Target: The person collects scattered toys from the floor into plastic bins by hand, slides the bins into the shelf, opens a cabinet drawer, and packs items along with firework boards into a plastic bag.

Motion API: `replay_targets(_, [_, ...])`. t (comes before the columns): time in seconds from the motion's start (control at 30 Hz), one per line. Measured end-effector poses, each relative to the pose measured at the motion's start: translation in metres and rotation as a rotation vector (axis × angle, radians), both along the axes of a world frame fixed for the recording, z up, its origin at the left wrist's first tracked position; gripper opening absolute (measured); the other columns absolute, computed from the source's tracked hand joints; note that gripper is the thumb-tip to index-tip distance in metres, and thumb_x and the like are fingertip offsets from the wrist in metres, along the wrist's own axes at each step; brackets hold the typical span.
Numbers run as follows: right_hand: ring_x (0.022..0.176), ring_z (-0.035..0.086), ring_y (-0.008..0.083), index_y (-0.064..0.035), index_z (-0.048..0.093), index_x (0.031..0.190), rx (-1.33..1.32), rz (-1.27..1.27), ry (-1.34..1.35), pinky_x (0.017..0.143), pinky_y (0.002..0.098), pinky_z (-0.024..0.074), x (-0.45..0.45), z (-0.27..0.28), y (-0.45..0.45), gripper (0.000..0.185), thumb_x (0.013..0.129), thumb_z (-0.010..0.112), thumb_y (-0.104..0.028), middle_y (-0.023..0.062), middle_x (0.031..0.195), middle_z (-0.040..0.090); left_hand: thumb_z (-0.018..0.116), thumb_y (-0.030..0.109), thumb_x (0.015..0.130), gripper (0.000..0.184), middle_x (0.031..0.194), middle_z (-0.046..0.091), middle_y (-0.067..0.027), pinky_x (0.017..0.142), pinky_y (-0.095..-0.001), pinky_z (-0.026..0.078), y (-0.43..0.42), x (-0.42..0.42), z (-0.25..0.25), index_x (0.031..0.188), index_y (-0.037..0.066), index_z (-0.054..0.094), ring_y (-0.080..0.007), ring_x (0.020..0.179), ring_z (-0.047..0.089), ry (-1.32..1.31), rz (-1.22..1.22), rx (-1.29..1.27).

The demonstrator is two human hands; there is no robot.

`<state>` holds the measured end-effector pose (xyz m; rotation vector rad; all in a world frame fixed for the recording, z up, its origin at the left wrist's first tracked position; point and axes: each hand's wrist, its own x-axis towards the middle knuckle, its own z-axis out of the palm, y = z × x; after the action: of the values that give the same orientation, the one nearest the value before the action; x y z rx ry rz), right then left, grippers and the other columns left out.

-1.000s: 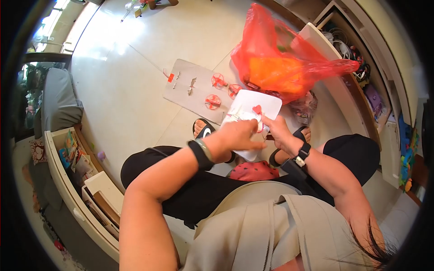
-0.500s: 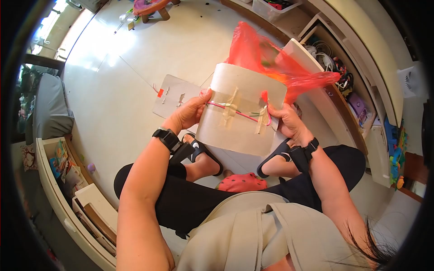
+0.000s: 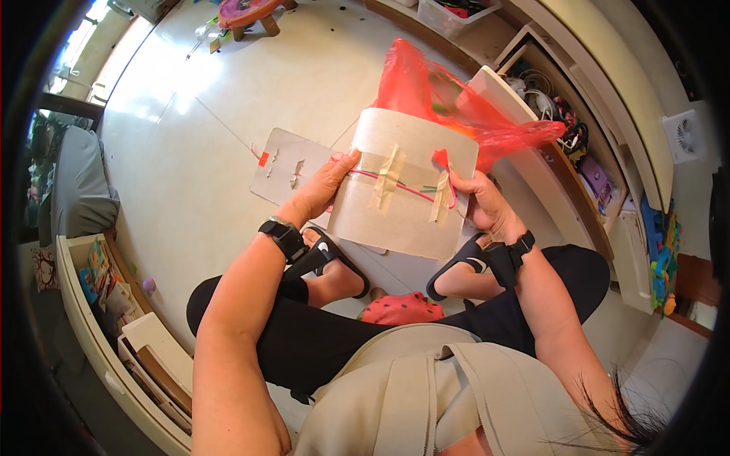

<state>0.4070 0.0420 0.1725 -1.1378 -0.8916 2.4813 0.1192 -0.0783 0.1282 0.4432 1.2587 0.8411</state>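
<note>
Both hands hold a curved sheet of grey cardboard [image 3: 411, 140] above my feet. My left hand [image 3: 323, 186] is closed on its left edge, thumb on top. At the right edge my right hand [image 3: 490, 205] grips it, fingers mostly behind. A pink cord [image 3: 411, 188] runs across the sheet under two strips of yellowish tape [image 3: 387, 178], with a small red piece [image 3: 440, 157] near its right end. Behind the sheet lies a red plastic bag [image 3: 414, 80]; its contents are mostly hidden. A second flat cardboard piece [image 3: 285, 156] with torn marks and a red tag is on the floor.
An open drawer [image 3: 532, 83] with cables stands at the right. On the left is another open drawer [image 3: 114, 342] holding books and papers. A red watermelon-patterned item [image 3: 403, 308] lies between my feet. A small stool [image 3: 251, 14] stands at the far end.
The view has shifted slightly. The cardboard is still in both hands, tilted a little differently, with the same grip.
</note>
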Motion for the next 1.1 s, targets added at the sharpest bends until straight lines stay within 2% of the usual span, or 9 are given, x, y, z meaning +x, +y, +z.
replay_targets(0.13, [0.105, 0.059, 0.0155, -0.0051, 0.052, 0.126, 0.035, 0.027, -0.075, 0.093, 0.0345, 0.0473, 0.003, 0.004, 0.003, 0.043, 0.089, 0.064, -0.023, 0.0040, 0.118, 0.060, 0.049, 0.064, 0.089, 0.068, 0.103, 0.064, -0.0059, 0.078, -0.0266, 0.047, 0.000, 0.008, 0.009, 0.118, 0.004, 0.059, -0.0107, 0.090, 0.057, -0.016, 0.044, 0.055])
replay_targets(0.2, [0.106, 0.059, 0.0161, -0.0046, 0.053, 0.126, 0.025, 0.061, -0.148, 0.092, 0.0349, 0.0480, 0.003, 0.006, 0.004, 0.050, 0.086, 0.068, -0.030, 0.0056, 0.120, 0.060, 0.050, 0.057, 0.093, 0.065, 0.114, 0.063, -0.0103, 0.088, -0.0294, 0.047, 0.000, 0.007, 0.013, 0.122, 0.000, 0.058, -0.0139, 0.101, 0.059, -0.036, 0.079, 0.029])
replay_targets(0.3, [0.106, 0.059, 0.0180, -0.0043, 0.051, 0.129, -0.025, 0.048, -0.104, 0.091, 0.0354, 0.0487, 0.004, 0.003, 0.004, 0.056, 0.085, 0.070, -0.033, 0.0069, 0.122, 0.059, 0.051, 0.058, 0.092, 0.064, 0.110, 0.064, -0.0079, 0.084, -0.0282, 0.047, 0.000, 0.010, 0.015, 0.120, 0.001, 0.058, -0.0123, 0.096, 0.059, -0.047, 0.081, 0.045])
replay_targets(0.47, [0.105, 0.058, 0.0181, -0.0042, 0.048, 0.131, 0.028, 0.026, -0.044, 0.091, 0.0356, 0.0489, 0.001, 0.015, -0.004, 0.063, 0.081, 0.076, -0.030, 0.0064, 0.119, 0.059, 0.055, 0.058, 0.090, 0.062, 0.105, 0.064, -0.0058, 0.079, -0.0266, 0.048, 0.004, 0.007, 0.010, 0.116, 0.002, 0.059, -0.0104, 0.091, 0.059, -0.043, 0.061, 0.046])
replay_targets(0.53, [0.105, 0.058, 0.0176, -0.0042, 0.048, 0.131, 0.068, 0.033, -0.037, 0.091, 0.0356, 0.0489, 0.002, 0.017, -0.004, 0.064, 0.079, 0.078, -0.028, 0.0060, 0.118, 0.059, 0.058, 0.056, 0.089, 0.058, 0.099, 0.066, -0.0054, 0.072, -0.0241, 0.049, 0.005, 0.007, 0.009, 0.111, 0.002, 0.061, -0.0096, 0.083, 0.060, -0.021, 0.072, 0.053])
replay_targets(0.77, [0.104, 0.057, 0.0156, -0.0060, 0.050, 0.127, 0.123, -0.013, -0.019, 0.089, 0.0326, 0.0482, 0.004, 0.018, -0.005, 0.052, 0.082, 0.076, -0.015, 0.0032, 0.114, 0.060, 0.067, 0.046, 0.086, 0.049, 0.084, 0.066, -0.0037, 0.061, -0.0229, 0.050, 0.012, 0.017, 0.021, 0.103, 0.001, 0.062, -0.0103, 0.071, 0.061, -0.025, 0.194, 0.078])
replay_targets(0.87, [0.102, 0.056, 0.0149, -0.0060, 0.051, 0.126, 0.178, -0.032, -0.028, 0.088, 0.0308, 0.0470, 0.007, 0.012, -0.004, 0.050, 0.082, 0.075, -0.014, 0.0025, 0.113, 0.060, 0.069, 0.044, 0.086, 0.049, 0.087, 0.066, -0.0060, 0.063, -0.0250, 0.052, 0.015, 0.014, 0.016, 0.105, 0.000, 0.061, -0.0114, 0.075, 0.063, -0.022, 0.175, 0.074])
replay_targets(0.93, [0.101, 0.056, 0.0146, -0.0057, 0.052, 0.125, 0.225, -0.041, -0.030, 0.088, 0.0301, 0.0461, 0.012, 0.007, -0.002, 0.050, 0.082, 0.075, -0.014, 0.0024, 0.112, 0.059, 0.065, 0.044, 0.089, 0.052, 0.100, 0.066, -0.0074, 0.068, -0.0262, 0.053, 0.018, 0.010, 0.013, 0.116, 0.000, 0.056, -0.0117, 0.085, 0.064, -0.048, 0.062, 0.052])
replay_targets(1.1, [0.102, 0.053, 0.0141, -0.0046, 0.054, 0.122, 0.383, 0.036, -0.061, 0.091, 0.0311, 0.0437, 0.023, 0.001, 0.003, 0.044, 0.083, 0.074, -0.012, 0.0017, 0.111, 0.058, 0.058, 0.043, 0.093, 0.055, 0.117, 0.061, -0.0044, 0.076, -0.0283, 0.054, 0.034, 0.006, 0.026, 0.131, 0.005, 0.047, -0.0124, 0.100, 0.061, -0.234, 0.056, 0.130])
